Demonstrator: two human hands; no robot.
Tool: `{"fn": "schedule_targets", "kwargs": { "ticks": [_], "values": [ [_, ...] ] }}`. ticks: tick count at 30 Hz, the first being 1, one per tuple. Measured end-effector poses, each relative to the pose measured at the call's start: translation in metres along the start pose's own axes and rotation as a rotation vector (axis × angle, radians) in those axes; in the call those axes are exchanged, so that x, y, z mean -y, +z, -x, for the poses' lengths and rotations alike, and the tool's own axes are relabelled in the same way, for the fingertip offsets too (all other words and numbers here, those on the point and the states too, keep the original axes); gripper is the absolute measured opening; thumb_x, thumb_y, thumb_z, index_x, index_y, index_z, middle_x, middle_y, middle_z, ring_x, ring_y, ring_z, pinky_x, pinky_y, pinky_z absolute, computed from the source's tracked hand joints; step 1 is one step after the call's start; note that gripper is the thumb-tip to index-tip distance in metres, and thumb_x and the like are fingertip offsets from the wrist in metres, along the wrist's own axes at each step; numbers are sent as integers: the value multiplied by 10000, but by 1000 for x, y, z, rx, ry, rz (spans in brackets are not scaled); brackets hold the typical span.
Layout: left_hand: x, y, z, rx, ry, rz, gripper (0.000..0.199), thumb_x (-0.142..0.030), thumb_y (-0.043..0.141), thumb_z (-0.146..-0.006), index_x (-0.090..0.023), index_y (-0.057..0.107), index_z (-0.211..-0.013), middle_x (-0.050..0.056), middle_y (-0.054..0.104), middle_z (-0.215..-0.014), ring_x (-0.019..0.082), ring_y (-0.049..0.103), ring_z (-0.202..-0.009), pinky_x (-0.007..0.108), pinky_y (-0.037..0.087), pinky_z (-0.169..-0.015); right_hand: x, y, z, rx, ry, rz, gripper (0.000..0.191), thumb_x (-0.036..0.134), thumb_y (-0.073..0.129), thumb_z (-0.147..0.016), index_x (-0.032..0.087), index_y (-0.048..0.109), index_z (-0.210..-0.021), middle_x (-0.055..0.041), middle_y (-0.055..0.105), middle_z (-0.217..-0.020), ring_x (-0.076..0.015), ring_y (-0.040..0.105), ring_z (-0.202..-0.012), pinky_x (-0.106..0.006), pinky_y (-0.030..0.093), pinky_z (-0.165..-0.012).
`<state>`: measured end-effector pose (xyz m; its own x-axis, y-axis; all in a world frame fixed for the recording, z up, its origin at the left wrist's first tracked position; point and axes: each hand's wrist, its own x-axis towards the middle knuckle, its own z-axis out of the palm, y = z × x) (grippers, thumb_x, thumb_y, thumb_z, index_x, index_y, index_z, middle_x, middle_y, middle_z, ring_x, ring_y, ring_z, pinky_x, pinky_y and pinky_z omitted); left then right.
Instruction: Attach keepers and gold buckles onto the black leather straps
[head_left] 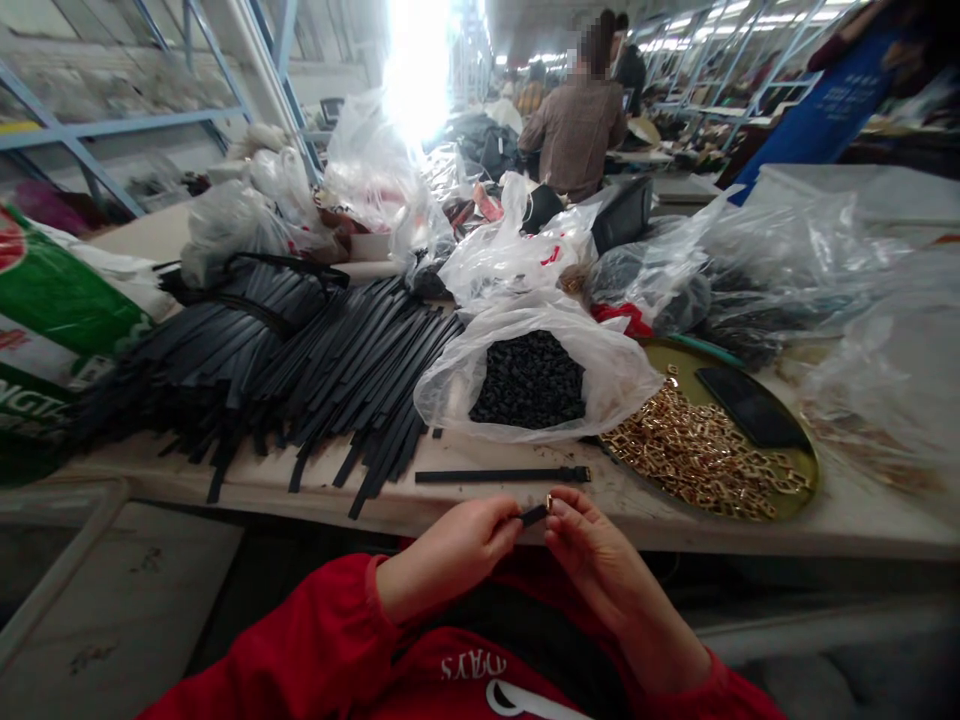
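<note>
Close to the table's front edge, my left hand [469, 545] pinches a short visible length of black strap [534, 516]. My right hand [592, 550] has its fingertips closed on a small gold buckle [550, 502] at the strap's end; how far the strap passes through it is too small to tell. Just beyond my hands lies a finished-looking strap [495, 476] with a buckle at its right end. To the left are many loose black straps [352, 370]. A plastic bag [442, 395] holds small black pieces [531, 378]. Gold buckles [697, 450] fill much of a round tray [806, 470].
A dark phone-like slab [754, 408] lies on the tray. Clear plastic bags [517, 250] crowd the back of the table [870, 525]. A green and white sack [60, 320] stands at the left. A person in brown [576, 135] is farther back, with someone in blue [825, 115] at the right.
</note>
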<state>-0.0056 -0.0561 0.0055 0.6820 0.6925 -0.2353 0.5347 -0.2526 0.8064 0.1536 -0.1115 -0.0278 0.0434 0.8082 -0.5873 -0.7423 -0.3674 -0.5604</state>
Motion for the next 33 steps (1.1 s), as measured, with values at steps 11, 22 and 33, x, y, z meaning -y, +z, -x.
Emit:
{"fn": "schedule_targets", "kwargs": {
  "ticks": [11, 22, 33],
  "values": [
    [-5, 11, 3, -43, -16, 117, 174, -256, 422, -821, -165, 563, -777, -3, 589, -723, 121, 511, -664, 206, 346, -568, -24, 2, 7, -20, -137, 93, 234, 261, 750, -606, 183, 575, -740, 55, 621, -624, -46, 554, -521, -149, 478, -523],
    [2, 10, 2, 72, -247, 559, 181, -335, 482, -769, -156, 460, -783, -39, 529, -615, 50, 407, -427, 163, 296, -386, -33, 5, 9, 76, -186, 296, 242, 362, 693, -655, 197, 529, -720, 57, 567, -617, -88, 533, -558, -212, 445, -539],
    [9, 22, -1, 81, -289, 634, 113, -265, 461, -737, -152, 453, -737, -21, 559, -621, 44, 449, -409, 151, 316, -380, -29, 0, 10, 19, -114, 254, 245, 391, 639, -710, 202, 503, -788, 65, 521, -564, -86, 521, -522, -235, 465, -535]
  ]
}}
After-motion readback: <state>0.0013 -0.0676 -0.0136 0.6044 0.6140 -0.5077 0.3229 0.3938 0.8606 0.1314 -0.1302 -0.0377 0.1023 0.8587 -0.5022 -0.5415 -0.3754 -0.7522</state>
